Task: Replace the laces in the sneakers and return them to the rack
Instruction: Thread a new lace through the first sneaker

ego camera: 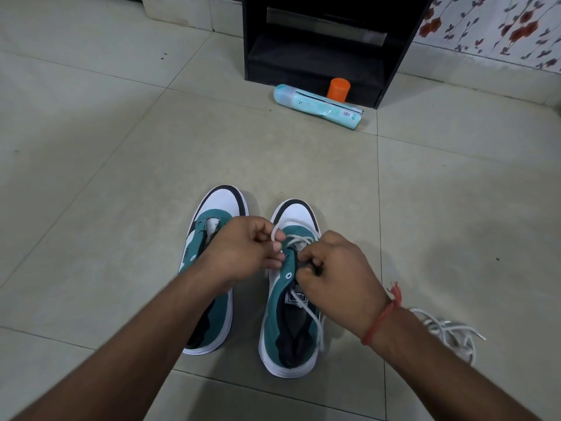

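Two low-top sneakers sit side by side, centre-bottom of frame, toes pointing up-frame, on a pale glossy tiled floor [121, 147]. Both have teal suede-like uppers, smooth white toe panels w/ black trim, thick white ribbed soles, dark lining inside. Left sneaker [212, 268] has no lace in the eyelets that show, tongue area open. Right sneaker [288, 314] has metal-ringed eyelets and a flat white lace [312, 317] crossed near the toe, w/ one end trailing back over the tongue label and heel opening.

Left hand [246, 247] comes in from lower left, forearm lying across the left sneaker, fingers curled, thumb and fingertips pinching a loop of the lace just above the eyelet row. Right hand [334, 268] comes in from lower right, knuckles up, fingers curled tight and pinching the lace at the mid eyelets. A red thread band [382, 317] wraps the right wrist.

A loose tangle of white spare laces [449, 329] lies on the tile at lower right, partly behind the right forearm.

Top centre: black boxy rack [318, 41], matte, w/ open shelves. Just in front of it lies a pale aqua tube-shaped pack [315, 106] on its side, and an orange cylindrical cap [338, 89] stands behind it. Floral-print wall [501, 25] at upper right.
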